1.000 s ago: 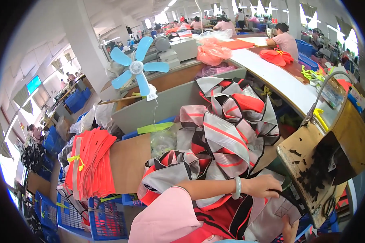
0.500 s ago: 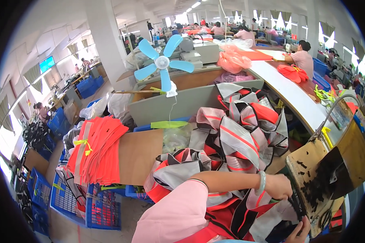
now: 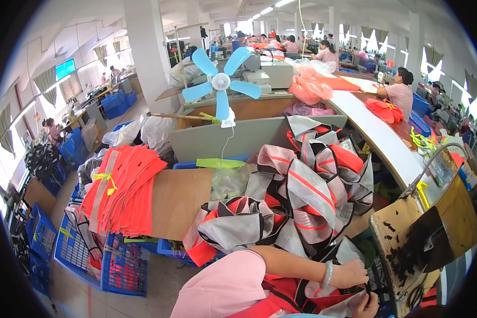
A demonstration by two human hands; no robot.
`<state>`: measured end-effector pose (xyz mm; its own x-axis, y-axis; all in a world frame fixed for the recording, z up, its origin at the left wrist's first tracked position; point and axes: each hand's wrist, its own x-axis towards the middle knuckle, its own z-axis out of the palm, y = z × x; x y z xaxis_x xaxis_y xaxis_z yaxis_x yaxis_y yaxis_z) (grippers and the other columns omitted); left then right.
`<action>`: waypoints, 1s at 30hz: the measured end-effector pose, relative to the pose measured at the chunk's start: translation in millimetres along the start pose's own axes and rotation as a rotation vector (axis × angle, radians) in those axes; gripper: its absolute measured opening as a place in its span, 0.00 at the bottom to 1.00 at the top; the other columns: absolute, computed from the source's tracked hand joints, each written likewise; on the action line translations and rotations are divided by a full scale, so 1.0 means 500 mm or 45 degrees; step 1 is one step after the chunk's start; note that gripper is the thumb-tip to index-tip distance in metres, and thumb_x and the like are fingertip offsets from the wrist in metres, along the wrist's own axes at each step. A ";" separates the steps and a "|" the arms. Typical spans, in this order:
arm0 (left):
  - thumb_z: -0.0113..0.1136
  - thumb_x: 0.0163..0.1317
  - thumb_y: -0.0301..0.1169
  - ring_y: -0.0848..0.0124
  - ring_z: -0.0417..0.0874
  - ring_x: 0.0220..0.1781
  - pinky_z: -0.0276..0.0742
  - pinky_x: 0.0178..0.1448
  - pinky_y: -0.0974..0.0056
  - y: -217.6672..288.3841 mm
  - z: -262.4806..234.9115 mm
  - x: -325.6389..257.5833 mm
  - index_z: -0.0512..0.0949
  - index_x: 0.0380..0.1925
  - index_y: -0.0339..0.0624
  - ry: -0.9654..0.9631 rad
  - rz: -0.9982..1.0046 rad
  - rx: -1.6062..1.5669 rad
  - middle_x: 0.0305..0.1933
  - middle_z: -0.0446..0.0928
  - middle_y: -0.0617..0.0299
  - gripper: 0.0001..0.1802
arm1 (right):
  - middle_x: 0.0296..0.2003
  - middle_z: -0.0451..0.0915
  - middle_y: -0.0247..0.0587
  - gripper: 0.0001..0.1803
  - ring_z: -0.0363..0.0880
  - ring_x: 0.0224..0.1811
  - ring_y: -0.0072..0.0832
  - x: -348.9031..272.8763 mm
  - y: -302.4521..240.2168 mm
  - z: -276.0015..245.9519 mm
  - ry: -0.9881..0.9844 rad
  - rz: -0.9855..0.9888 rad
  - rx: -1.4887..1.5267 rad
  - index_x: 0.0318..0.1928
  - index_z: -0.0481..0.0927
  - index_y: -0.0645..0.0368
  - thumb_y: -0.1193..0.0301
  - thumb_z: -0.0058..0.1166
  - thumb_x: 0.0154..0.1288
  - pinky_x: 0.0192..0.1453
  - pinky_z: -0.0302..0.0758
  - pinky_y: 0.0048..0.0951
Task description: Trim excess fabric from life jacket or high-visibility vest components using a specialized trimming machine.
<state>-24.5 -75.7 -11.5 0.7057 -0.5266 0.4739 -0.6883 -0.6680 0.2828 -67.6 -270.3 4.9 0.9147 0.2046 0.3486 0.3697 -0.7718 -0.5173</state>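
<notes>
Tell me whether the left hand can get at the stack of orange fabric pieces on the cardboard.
Probably not without leaning: the left hand is on the grey-and-orange garment heap, and the orange stack lies far left across the cardboard.

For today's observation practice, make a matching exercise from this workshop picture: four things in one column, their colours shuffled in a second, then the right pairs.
Things:
1. fan
2. stack of cut fabric pieces
3. crates
4. bracelet on the left hand

Colours:
A. dark blue
B. pale green
C. light blue
D. orange-red

Pairs: 1-C, 2-D, 3-A, 4-B
</notes>
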 end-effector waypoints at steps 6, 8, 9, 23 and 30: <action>0.55 0.52 0.32 0.52 0.81 0.36 0.75 0.38 0.50 -0.013 -0.111 0.024 0.81 0.37 0.48 -0.223 0.005 -0.592 0.31 0.81 0.52 0.12 | 0.31 0.80 0.50 0.09 0.77 0.32 0.43 0.010 -0.049 -0.059 0.098 -0.129 0.157 0.39 0.82 0.62 0.69 0.58 0.63 0.38 0.75 0.39; 0.57 0.51 0.34 0.51 0.82 0.36 0.76 0.38 0.50 -0.006 -0.167 0.063 0.84 0.34 0.48 -0.345 0.201 -0.588 0.30 0.81 0.53 0.12 | 0.33 0.80 0.48 0.08 0.76 0.33 0.40 0.010 -0.067 -0.092 0.084 -0.169 0.173 0.40 0.82 0.61 0.70 0.60 0.62 0.38 0.74 0.37; 0.57 0.51 0.35 0.51 0.82 0.36 0.76 0.38 0.50 0.000 -0.195 0.080 0.85 0.34 0.49 -0.405 0.283 -0.556 0.30 0.82 0.53 0.12 | 0.34 0.79 0.46 0.08 0.75 0.34 0.37 0.011 -0.073 -0.107 0.056 -0.232 0.195 0.40 0.82 0.60 0.71 0.62 0.61 0.39 0.73 0.36; 0.58 0.50 0.35 0.64 0.75 0.37 0.64 0.42 0.60 0.053 0.049 0.046 0.72 0.27 0.45 0.232 0.028 0.014 0.30 0.71 0.61 0.08 | 0.33 0.82 0.46 0.11 0.79 0.34 0.32 0.024 0.032 -0.072 -0.062 0.103 0.287 0.41 0.81 0.61 0.67 0.57 0.66 0.41 0.76 0.32; 0.61 0.49 0.41 0.51 0.82 0.32 0.75 0.34 0.51 -0.013 -0.034 0.135 0.81 0.30 0.42 -0.140 0.012 -0.812 0.27 0.80 0.50 0.14 | 0.31 0.78 0.46 0.08 0.75 0.36 0.41 0.052 0.069 -0.074 0.000 0.180 0.247 0.37 0.77 0.63 0.72 0.55 0.59 0.46 0.70 0.37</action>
<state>24.6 -98.1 32.6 0.6889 -0.6045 0.4001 -0.6351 -0.2372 0.7351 -37.0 -313.9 25.3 0.9596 0.1027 0.2619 0.2623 -0.6629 -0.7013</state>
